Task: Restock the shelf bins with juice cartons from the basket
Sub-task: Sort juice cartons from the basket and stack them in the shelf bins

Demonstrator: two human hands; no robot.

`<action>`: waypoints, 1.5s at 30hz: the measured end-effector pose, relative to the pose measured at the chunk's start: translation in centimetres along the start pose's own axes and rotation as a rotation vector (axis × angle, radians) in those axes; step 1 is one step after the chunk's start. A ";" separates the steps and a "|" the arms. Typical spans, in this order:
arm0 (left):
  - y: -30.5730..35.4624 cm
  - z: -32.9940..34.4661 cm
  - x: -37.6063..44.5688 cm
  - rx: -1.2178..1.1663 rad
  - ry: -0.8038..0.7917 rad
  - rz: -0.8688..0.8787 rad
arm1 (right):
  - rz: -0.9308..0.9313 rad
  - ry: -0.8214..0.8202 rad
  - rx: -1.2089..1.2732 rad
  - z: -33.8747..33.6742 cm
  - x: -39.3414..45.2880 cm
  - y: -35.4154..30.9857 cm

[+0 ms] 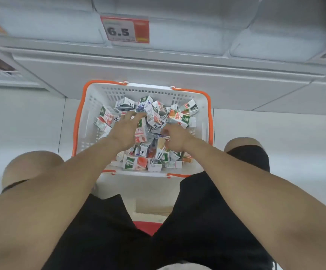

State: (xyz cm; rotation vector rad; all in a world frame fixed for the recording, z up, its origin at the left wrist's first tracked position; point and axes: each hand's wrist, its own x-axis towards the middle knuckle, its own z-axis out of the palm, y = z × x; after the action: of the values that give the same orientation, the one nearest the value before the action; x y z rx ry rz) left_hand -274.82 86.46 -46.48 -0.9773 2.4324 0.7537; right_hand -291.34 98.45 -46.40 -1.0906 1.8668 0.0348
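1. Basket (84, 121), white with orange rim, sat on a pale floor (22, 123) just before the shelf base (158, 75).
2. Cartons (150, 117) lay jumbled in the basket, piled loose, printed in green, red and orange.
3. Left hand (126, 129) was over the pile, fingers spread and straight, holding nothing.
4. Right hand (174, 136) was curled down into the cartons; whether it gripped one, cannot tell.
5. Shelf bins (60, 26), clear plastic, ran along the top; contents blurred.
6. Price tag (126, 30) reading 6.5 hung on the bin front.
7. Person's knees flanked the basket, black shorts (207, 221).
8. Red object (145, 228) showed between the legs, floor level.
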 end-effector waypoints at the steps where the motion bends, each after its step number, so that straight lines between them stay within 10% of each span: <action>1: -0.8 0.8 1.1 0.036 0.014 0.005 | -0.036 0.021 -0.037 0.9 1.3 0.5; 21: -0.6 -3.2 -1.2 -0.233 0.030 0.043 | 0.028 0.294 0.091 0.3 -4.0 -0.2; 27: 0.4 -12.2 -6.5 -0.701 -0.144 0.124 | -0.218 0.631 0.452 -8.6 -11.9 -4.6; 35: 2.5 -15.3 -7.8 -1.216 0.081 0.131 | -0.575 0.993 0.483 -11.7 -12.6 -8.9; 45: 1.8 -15.5 -3.4 -1.192 0.172 0.130 | -0.675 0.851 0.604 -9.5 -4.7 -9.2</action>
State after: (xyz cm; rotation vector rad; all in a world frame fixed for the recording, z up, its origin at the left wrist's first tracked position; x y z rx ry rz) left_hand -276.46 79.70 -32.06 -1.2630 2.0492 2.3604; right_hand -290.90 91.89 -34.04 -1.3228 1.8645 -1.4748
